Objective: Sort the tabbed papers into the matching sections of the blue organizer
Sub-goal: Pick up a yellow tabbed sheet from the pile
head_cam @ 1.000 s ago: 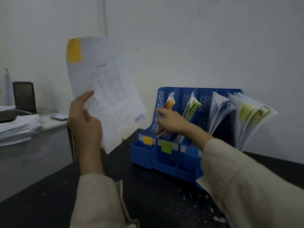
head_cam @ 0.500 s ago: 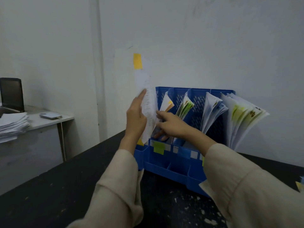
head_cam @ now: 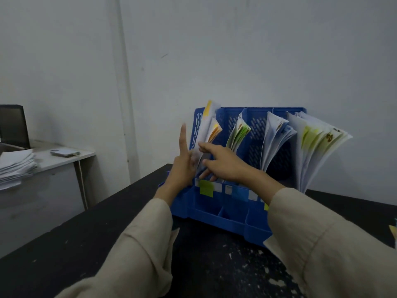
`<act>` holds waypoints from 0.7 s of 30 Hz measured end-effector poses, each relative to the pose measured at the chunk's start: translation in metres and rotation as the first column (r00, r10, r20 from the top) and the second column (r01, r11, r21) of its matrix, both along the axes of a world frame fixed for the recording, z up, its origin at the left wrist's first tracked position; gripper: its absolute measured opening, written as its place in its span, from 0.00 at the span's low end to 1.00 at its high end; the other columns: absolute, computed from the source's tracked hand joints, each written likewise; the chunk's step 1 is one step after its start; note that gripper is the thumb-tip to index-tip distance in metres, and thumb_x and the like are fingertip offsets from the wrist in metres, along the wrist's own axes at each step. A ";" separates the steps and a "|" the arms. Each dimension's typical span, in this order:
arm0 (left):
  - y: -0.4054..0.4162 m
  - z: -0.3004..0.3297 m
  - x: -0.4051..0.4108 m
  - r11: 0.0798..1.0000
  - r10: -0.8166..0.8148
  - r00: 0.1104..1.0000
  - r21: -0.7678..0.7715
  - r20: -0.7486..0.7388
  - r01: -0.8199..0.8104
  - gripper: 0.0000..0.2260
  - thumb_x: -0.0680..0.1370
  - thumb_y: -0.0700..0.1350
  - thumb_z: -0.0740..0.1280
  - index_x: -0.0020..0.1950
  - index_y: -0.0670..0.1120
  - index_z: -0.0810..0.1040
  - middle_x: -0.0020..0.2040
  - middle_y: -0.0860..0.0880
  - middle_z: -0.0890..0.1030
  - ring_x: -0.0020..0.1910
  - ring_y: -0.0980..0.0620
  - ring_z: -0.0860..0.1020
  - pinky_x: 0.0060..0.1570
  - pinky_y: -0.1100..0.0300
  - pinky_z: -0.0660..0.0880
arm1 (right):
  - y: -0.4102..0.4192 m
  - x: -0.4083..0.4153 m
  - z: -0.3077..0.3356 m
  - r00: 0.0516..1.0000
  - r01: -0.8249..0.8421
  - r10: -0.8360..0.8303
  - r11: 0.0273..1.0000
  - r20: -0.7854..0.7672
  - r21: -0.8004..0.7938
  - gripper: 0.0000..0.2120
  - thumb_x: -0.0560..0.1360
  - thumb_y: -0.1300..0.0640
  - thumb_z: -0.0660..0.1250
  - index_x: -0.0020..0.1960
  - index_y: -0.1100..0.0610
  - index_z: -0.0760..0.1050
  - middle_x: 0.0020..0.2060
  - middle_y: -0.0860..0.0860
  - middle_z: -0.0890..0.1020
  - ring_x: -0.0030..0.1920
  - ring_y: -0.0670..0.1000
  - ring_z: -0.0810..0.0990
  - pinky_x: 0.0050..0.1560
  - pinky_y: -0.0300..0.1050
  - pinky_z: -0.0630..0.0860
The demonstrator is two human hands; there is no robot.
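Blue organizer (head_cam: 255, 214) partly hidden, yellow-tabbed paper (head_cam: 205, 125) blurred, left grip (head_cam: 182, 166) wide, right grip (head_cam: 223, 164) relaxed

Organizer (head_cam: 253, 117) front behind blurred hands (head_cam: 182, 166)

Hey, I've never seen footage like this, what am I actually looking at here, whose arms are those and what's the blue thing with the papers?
No machine here: a person wears a camera on the head, so you see their own arms from above. On the dark table stands a blue organizer with upright sections holding tabbed papers. A sheet with a yellow tab sits in the leftmost section. The left hand is open beside it, one finger raised, holding nothing. The right hand reaches into that section, fingers straight against the papers. A side desk at left carries a paper stack.
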State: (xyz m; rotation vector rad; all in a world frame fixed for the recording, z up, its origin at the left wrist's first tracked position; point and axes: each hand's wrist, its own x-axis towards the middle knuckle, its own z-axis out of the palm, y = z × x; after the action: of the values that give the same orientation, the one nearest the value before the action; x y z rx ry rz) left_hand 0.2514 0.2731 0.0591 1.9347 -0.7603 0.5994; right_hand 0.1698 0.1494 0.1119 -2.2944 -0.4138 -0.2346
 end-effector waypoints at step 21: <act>0.007 -0.001 -0.013 0.970 0.072 0.943 0.241 -0.326 0.010 0.06 0.80 0.40 0.56 0.49 0.44 0.73 0.44 0.43 0.77 0.54 0.35 0.74 0.59 0.42 0.66 | 0.028 0.003 0.015 0.718 0.592 0.322 0.182 0.616 -0.785 0.22 0.78 0.55 0.58 0.71 0.59 0.62 0.74 0.58 0.57 0.76 0.57 0.47 0.71 0.65 0.45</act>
State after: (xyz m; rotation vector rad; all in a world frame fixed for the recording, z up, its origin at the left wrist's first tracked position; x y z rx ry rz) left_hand 0.2385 0.2802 0.0581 2.2005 -0.6066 0.1912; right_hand 0.1729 0.1775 0.1266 -3.5426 -0.9258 -1.3697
